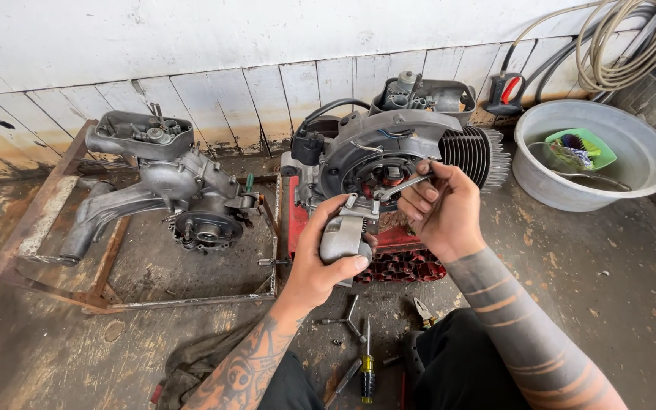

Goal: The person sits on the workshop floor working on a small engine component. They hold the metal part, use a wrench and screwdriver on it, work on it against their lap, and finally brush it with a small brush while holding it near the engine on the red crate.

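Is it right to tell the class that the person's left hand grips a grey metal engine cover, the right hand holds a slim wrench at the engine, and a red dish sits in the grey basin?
Not quite. In the head view the dish in the grey basin is green, not red. The rest stands: the left hand grips the grey metal cover, and the right hand holds the slim wrench at the engine.

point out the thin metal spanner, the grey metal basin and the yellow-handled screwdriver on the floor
thin metal spanner (402, 184), head view, middle of its shaft above the right hand's fingers
grey metal basin (540, 190), head view, outer front wall
yellow-handled screwdriver (367, 373), head view, on its handle
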